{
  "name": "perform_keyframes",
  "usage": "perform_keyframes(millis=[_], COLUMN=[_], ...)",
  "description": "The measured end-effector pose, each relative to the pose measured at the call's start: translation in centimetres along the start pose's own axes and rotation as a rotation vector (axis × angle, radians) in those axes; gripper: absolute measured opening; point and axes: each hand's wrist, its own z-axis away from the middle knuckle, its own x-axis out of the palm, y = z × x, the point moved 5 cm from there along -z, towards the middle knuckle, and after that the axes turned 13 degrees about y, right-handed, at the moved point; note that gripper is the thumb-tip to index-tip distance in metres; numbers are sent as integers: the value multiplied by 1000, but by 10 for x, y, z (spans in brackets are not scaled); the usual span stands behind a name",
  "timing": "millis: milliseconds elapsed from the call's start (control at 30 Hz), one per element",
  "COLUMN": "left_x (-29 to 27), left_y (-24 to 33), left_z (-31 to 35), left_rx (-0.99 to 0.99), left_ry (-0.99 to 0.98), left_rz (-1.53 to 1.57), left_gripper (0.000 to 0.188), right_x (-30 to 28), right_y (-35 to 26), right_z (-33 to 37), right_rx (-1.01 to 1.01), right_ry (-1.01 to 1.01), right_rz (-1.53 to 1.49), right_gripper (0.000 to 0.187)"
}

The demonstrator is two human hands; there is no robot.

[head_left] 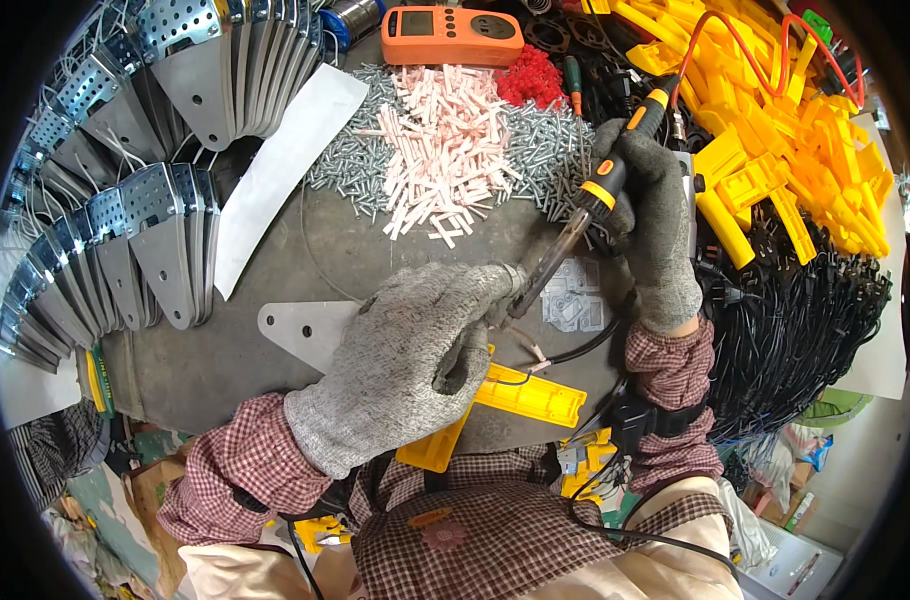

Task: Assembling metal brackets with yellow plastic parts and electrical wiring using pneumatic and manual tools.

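Observation:
My right hand (pixel 650 215), in a grey glove, is closed around a soldering iron (pixel 599 190) with a black and yellow handle. The iron tilts, its metal shaft running down toward my left fingertips. My left hand (pixel 405 350), also gloved, is pinched near the iron's tip; what its fingers hold is hidden. Beneath and beside it lies a flat grey metal plate (pixel 295 328) with holes. A yellow plastic handle piece (pixel 535 393) lies by the table's near edge, with a pale sleeve (pixel 541 361) on a wire and a black cord (pixel 587 347) close by.
Grey metal plates with perforated brackets (pixel 190 90) stand in rows at left, near a white strip (pixel 280 185). Pink-white sleeves (pixel 445 140) and screws (pixel 355 150) lie behind, below an orange meter (pixel 450 36). Yellow plastic parts (pixel 775 150) and black cords (pixel 795 330) fill the right.

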Motion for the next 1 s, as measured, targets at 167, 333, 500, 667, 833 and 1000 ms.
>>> perform_keyframes(millis=[167, 333, 500, 667, 833, 1000], left_x=[-12, -30, -19, -15, -11, -10], left_y=[-4, 14, 34, 39, 38, 40], left_z=[2, 12, 26, 28, 32, 31], left_rx=[-9, 5, 70, 67, 63, 65], left_ry=[95, 49, -37, -21, -16, -2], left_rz=[56, -190, -235, -331, -325, -336], left_gripper=[44, 43, 43, 46, 44, 44], right_x=[-1, -6, -12, -6, 7, 13], right_y=[-5, -10, -17, -18, -18, -10], right_z=[0, 3, -1, 10, 26, 24], right_rx=[-48, -228, -145, -84, -77, -61], right_ry=[51, -55, -61, -108, -151, -188], right_rz=[55, 188, 90, -48, -12, -15], right_gripper=[26, 27, 30, 27, 26, 27])
